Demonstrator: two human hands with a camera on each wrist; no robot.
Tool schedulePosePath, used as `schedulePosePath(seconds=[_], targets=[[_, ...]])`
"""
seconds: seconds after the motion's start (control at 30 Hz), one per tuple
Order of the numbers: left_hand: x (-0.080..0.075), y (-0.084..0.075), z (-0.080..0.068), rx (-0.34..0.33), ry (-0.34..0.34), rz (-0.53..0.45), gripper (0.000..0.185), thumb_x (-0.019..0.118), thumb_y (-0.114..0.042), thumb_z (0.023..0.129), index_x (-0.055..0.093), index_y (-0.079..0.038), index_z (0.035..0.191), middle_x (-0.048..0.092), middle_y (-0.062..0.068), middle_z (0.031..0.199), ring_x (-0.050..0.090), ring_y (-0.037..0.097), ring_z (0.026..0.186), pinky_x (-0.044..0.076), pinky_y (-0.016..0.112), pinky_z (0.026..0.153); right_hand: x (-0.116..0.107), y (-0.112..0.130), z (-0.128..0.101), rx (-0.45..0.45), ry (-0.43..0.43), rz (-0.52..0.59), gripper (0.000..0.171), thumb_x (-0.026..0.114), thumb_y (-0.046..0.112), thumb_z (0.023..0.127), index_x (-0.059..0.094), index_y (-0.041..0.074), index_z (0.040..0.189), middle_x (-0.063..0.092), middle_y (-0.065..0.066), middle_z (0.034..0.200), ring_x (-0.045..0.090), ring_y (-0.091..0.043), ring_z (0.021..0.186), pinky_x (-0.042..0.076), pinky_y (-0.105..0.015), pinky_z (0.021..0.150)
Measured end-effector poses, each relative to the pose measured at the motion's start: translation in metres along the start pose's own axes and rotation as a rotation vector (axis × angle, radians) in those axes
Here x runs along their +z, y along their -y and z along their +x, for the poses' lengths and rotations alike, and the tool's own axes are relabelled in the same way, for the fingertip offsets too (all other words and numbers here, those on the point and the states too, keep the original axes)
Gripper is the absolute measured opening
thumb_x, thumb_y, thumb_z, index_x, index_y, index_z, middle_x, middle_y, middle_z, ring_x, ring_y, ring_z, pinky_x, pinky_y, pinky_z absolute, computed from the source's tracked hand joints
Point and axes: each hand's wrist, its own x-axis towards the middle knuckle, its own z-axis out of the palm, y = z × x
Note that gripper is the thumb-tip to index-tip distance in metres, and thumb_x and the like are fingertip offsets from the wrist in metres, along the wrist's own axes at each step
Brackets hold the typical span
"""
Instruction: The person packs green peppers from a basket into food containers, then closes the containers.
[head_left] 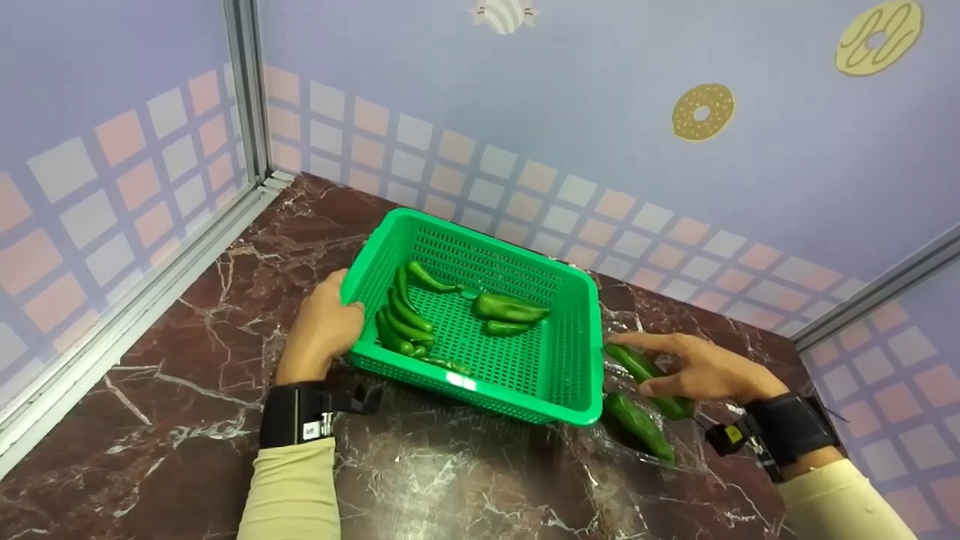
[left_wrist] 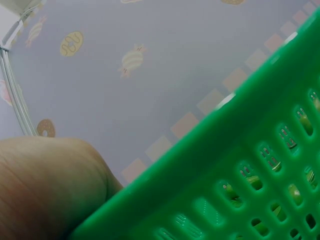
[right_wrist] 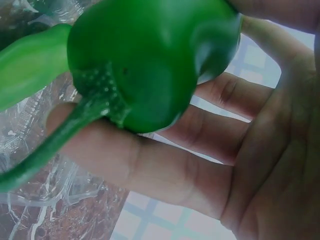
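A green plastic basket [head_left: 480, 238] sits tilted on the marble top, with several green peppers [head_left: 510, 307] inside it. My left hand [head_left: 341, 311] grips its left rim, thumb over the edge; in the left wrist view the basket wall [left_wrist: 240, 150] fills the frame beside that hand [left_wrist: 45, 185]. Just right of the basket, my right hand [head_left: 660, 367] holds a green pepper [head_left: 626, 358] between thumb and fingers. Up close, this pepper [right_wrist: 145, 60] lies against my fingers [right_wrist: 200, 165], stem pointing down and left.
Another pepper [head_left: 637, 424] lies on crumpled clear plastic [head_left: 622, 450] by the right hand, also seen as a pepper [right_wrist: 30, 65] in the right wrist view. Patterned walls enclose the brown marble top [head_left: 187, 420] at the back and on both sides.
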Motion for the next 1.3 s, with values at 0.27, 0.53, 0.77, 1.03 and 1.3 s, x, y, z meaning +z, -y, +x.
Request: schedulePosePath(seconds=[0.27,0.53,0.77,1.03,1.3], targets=[[-0.001,0.002,-0.001,-0.006,0.003,-0.016,0.064,0.042,-0.009,0.103,0.027,-0.008,0.165,0.048,0.026,0.154,0.046,0.044,0.142,0.035,0.06,0.119,0.009,-0.005,0.001,0.076,0.057,0.065,0.072,0.074,0.03,0.096,0.041,0.04,0.159,0.041,-0.014,0.166,0.071,-0.045,0.109,0.059,-0.063,0.082],[0.0,0.002,0.0,0.016,-0.001,0.01,0.063,0.042,-0.01,0.104,0.028,-0.007,0.165,0.049,0.028,0.154,0.047,0.045,0.141,0.036,0.06,0.118,0.02,-0.012,0.003,0.069,0.076,0.053,0.075,0.074,0.029,0.095,0.04,0.027,0.161,0.04,-0.021,0.164,0.076,-0.034,0.104,0.059,-0.063,0.082],[0.0,0.002,-0.001,0.012,-0.002,-0.012,0.062,0.042,-0.009,0.104,0.029,-0.008,0.165,0.049,0.027,0.154,0.047,0.044,0.142,0.035,0.06,0.119,0.031,-0.013,0.007,0.084,0.079,0.066,0.076,0.077,0.028,0.092,0.042,0.033,0.16,0.063,-0.019,0.144,0.071,-0.035,0.106,0.058,-0.06,0.089],[0.001,0.001,0.0,0.001,-0.004,-0.011,0.063,0.043,-0.01,0.104,0.028,-0.008,0.165,0.048,0.027,0.155,0.045,0.045,0.144,0.033,0.061,0.12,0.038,-0.013,0.008,0.111,0.093,0.11,0.08,0.078,0.027,0.091,0.04,0.032,0.161,0.071,-0.005,0.103,0.067,-0.018,0.081,0.059,-0.032,0.065],[0.001,0.001,0.001,-0.009,0.003,-0.002,0.065,0.042,-0.01,0.104,0.023,-0.007,0.166,0.043,0.028,0.159,0.042,0.046,0.146,0.032,0.061,0.121,0.041,-0.017,0.007,0.072,0.05,0.054,0.083,0.081,0.029,0.088,0.042,0.02,0.161,0.071,-0.009,0.114,0.066,-0.02,0.092,0.058,-0.028,0.074]])
